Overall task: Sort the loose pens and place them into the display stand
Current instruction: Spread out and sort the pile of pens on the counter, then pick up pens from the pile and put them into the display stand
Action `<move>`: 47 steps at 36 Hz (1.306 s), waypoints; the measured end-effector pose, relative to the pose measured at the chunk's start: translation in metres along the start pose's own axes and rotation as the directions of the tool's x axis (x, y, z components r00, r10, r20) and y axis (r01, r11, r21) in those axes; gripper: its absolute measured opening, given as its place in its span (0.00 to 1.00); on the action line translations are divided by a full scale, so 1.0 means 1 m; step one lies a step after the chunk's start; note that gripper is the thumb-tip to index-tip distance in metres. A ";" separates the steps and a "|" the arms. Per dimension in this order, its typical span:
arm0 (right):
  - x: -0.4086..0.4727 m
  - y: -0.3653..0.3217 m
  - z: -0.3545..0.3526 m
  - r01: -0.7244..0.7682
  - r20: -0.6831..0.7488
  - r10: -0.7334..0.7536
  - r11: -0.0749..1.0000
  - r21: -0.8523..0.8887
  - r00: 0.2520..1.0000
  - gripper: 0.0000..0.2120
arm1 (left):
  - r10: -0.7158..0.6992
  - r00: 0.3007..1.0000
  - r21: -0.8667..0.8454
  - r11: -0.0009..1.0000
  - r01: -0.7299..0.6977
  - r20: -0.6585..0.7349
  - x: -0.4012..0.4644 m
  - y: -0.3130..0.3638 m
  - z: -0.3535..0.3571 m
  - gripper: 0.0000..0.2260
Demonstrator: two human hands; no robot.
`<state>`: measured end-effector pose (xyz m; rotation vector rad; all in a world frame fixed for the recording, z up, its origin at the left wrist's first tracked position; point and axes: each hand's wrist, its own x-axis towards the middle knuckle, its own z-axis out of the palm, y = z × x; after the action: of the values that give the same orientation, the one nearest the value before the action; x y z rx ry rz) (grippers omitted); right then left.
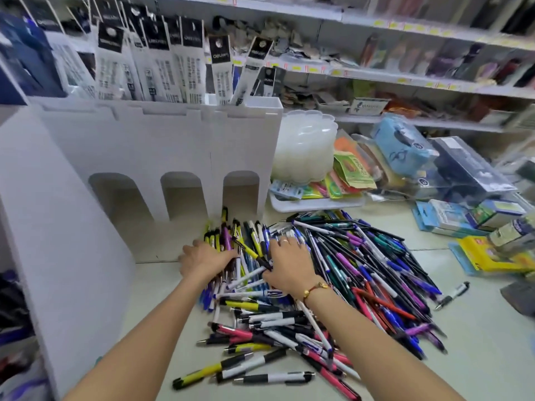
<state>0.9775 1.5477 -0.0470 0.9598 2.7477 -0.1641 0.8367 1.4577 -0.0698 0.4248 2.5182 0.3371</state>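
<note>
Hands, left (pixel 202 260) and right (pixel 286 263), clasp upright-pointing pens (pixel 231 241) toward the display stand (pixel 162 146).

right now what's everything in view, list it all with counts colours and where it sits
loose pens: one big pile, too many to count, mixed yellow, pink, purple, blue, white and black, on the floor in front of the stand
stray pen: one, black and white, apart on the floor right of the pile
display stand: one, white, three arched openings low down, left of centre
hanging packs: many, black and white, above the stand
plastic containers: a stack, translucent white, right of the stand
yellow box: one, far right on the floor
shelves: white, stocked, behind
left hand: on the pens at the pile's left edge
right hand: on the pile, ring and bracelet
</note>
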 end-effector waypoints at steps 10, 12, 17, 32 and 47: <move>0.002 -0.009 0.009 0.041 0.007 -0.041 0.999 -0.022 0.999 0.28 | 0.163 0.978 -0.015 0.987 -0.163 0.127 0.009 -0.012 0.005 0.23; 0.002 -0.011 0.011 0.034 0.000 -0.034 0.999 0.000 0.999 0.28 | 0.190 0.977 0.042 0.980 -0.195 0.091 0.005 -0.014 0.007 0.22; 0.001 -0.018 0.014 0.079 -0.014 -0.079 0.996 -0.031 0.997 0.23 | 0.226 0.974 0.136 0.965 -0.224 0.003 0.005 -0.021 0.014 0.20; -0.003 0.001 0.006 0.044 -0.035 -0.040 0.991 0.129 0.999 0.10 | 0.254 0.953 -0.112 0.955 -0.274 -0.163 -0.009 -0.038 0.006 0.14; -0.025 0.042 -0.033 -0.061 -0.017 0.160 0.470 0.881 0.987 0.08 | 0.438 0.859 -0.878 0.479 0.026 0.264 -0.064 -0.022 -0.020 0.12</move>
<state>1.0164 1.5713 -0.0102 1.3581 2.5663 -1.7046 0.8711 1.4106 -0.0295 0.3345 1.5129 1.3617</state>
